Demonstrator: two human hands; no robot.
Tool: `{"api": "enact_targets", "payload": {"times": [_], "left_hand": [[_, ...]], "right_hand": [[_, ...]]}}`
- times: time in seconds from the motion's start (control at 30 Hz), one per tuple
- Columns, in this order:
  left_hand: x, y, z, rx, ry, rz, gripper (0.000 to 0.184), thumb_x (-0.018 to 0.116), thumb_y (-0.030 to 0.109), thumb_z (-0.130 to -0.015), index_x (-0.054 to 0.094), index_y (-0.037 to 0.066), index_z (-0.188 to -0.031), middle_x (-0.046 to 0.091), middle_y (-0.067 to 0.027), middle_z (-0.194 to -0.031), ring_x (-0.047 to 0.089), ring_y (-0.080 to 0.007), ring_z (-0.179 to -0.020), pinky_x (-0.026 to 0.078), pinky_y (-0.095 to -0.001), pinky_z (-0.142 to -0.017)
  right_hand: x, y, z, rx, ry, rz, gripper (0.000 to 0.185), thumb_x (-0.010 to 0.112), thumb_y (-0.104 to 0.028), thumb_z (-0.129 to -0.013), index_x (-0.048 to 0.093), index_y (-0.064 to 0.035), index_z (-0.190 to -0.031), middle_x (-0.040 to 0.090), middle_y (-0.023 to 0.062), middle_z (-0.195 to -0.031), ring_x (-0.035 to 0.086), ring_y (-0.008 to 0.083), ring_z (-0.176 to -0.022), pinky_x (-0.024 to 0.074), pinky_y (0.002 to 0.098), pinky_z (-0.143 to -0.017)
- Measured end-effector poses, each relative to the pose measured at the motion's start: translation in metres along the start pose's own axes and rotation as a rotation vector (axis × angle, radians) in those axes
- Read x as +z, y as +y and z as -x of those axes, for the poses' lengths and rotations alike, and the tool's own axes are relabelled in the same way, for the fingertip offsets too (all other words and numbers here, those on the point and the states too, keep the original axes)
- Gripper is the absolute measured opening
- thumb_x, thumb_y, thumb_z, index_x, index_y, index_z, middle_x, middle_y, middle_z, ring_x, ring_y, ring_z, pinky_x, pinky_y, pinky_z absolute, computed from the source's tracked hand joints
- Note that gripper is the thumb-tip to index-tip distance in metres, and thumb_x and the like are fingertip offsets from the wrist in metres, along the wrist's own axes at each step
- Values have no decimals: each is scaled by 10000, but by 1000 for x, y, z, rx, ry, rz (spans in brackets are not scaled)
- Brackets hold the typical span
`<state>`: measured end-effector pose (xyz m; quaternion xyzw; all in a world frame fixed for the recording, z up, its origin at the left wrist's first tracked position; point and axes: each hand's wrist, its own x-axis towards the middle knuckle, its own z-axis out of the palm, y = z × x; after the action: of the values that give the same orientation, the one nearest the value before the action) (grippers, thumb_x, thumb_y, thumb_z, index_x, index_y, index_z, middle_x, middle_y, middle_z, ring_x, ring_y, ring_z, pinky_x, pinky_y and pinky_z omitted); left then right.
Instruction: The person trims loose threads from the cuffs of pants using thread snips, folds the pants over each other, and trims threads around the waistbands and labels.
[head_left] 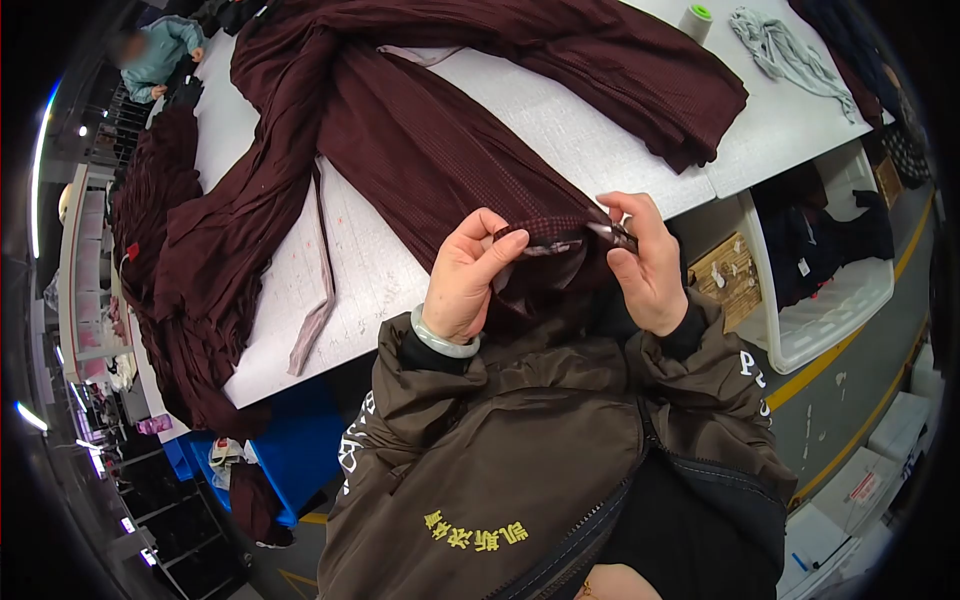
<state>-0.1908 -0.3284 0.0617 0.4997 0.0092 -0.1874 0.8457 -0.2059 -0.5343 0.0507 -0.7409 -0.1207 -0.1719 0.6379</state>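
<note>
A long maroon garment (430, 130) with a fine dotted pattern runs across the table, and its near end hangs over the edge towards me. My left hand (465, 270), with a pale bangle at the wrist, pinches the hem of this end between thumb and fingers. At the hem's right side, my right hand (645, 262) is closed around a small shiny metal tool (612, 236) that looks like thread snips. Its tip lies close to the cloth; contact cannot be made out. The hem opening faces me, showing a whitish strip inside.
A white table (370, 290) carries bunched maroon cloth (165, 240), a thread cone (695, 22) and a grey-green cloth (785, 50). To the right stands a white bin (830, 325) with dark clothes. A blue bin (295, 445) sits below left. Another person (160, 55) works at far left.
</note>
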Motion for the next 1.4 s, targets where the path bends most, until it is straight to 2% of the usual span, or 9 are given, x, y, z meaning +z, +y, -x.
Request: {"api": "enact_targets", "payload": {"times": [0.03, 0.17, 0.33, 0.7, 0.83, 1.03, 1.2, 1.37, 1.4], "left_hand": [[1, 1, 2, -4, -1, 0, 87, 615, 30, -890, 533, 46, -918, 629, -32, -813, 549, -30, -681, 413, -110, -634], [2, 7, 5, -42, -12, -57, 126, 598, 14, -893, 519, 59, -980, 636, -28, -823, 629, -84, -744, 479, -154, -685], [6, 10, 6, -50, 43, -75, 136, 595, 9, -894, 510, 55, -988, 646, -44, -829, 638, -93, -747, 490, -160, -700], [9, 10, 5, -31, 6, -114, 136, 591, 14, -898, 503, 41, -998, 654, -70, -838, 646, -107, -753, 495, -158, -699], [14, 10, 5, -50, 68, -94, 133, 608, 7, -882, 514, 36, -972, 627, -23, -751, 526, -22, -621, 374, -104, -565], [16, 11, 5, -28, 88, -95, 130, 605, 8, -884, 514, 34, -974, 622, -20, -747, 522, -22, -615, 376, -105, -568], [11, 9, 4, -36, 69, -103, 134, 607, 10, -884, 515, 32, -978, 623, -20, -748, 532, -24, -623, 384, -106, -575], [4, 9, 3, -55, 5, -128, 162, 582, 11, -901, 502, 31, -1041, 640, -64, -835, 637, -100, -759, 500, -169, -708], [6, 9, 3, -17, 21, -174, 163, 582, 6, -897, 508, 27, -1041, 637, -61, -829, 630, -100, -747, 497, -171, -700]], "right_hand": [[0, -6, 0, -54, 37, 45, 198, 700, -121, -797, 613, -38, -955, 551, -11, -705, 448, 94, -572, 383, 226, -582], [-3, -20, 0, -262, -90, 471, 209, 724, -180, -775, 616, -66, -914, 537, -8, -681, 453, 122, -544, 396, 248, -564], [3, -15, 0, -445, -43, 604, 228, 731, -217, -761, 615, -75, -896, 548, -4, -688, 469, 138, -542, 408, 256, -564], [8, -13, -4, -511, -17, 656, 185, 725, -189, -761, 624, -81, -872, 572, -14, -705, 479, 133, -544, 402, 254, -552], [9, -13, -4, -543, -33, 662, 175, 729, -174, -752, 626, -83, -861, 578, -18, -708, 480, 128, -548, 401, 256, -548], [8, -15, -4, -491, -22, 631, 179, 734, -159, -742, 634, -82, -868, 581, -17, -726, 476, 126, -543, 400, 253, -549], [8, -10, -5, -548, -45, 639, 179, 739, -161, -733, 637, -83, -859, 586, -10, -723, 469, 136, -525, 393, 251, -520], [6, -10, -5, -473, -84, 533, 176, 730, -109, -743, 629, -71, -882, 591, -21, -731, 461, 106, -520, 367, 232, -486], [6, -9, -9, -267, -111, 316, 165, 718, -95, -755, 624, -67, -888, 591, -20, -733, 452, 96, -524, 358, 226, -483]]}}
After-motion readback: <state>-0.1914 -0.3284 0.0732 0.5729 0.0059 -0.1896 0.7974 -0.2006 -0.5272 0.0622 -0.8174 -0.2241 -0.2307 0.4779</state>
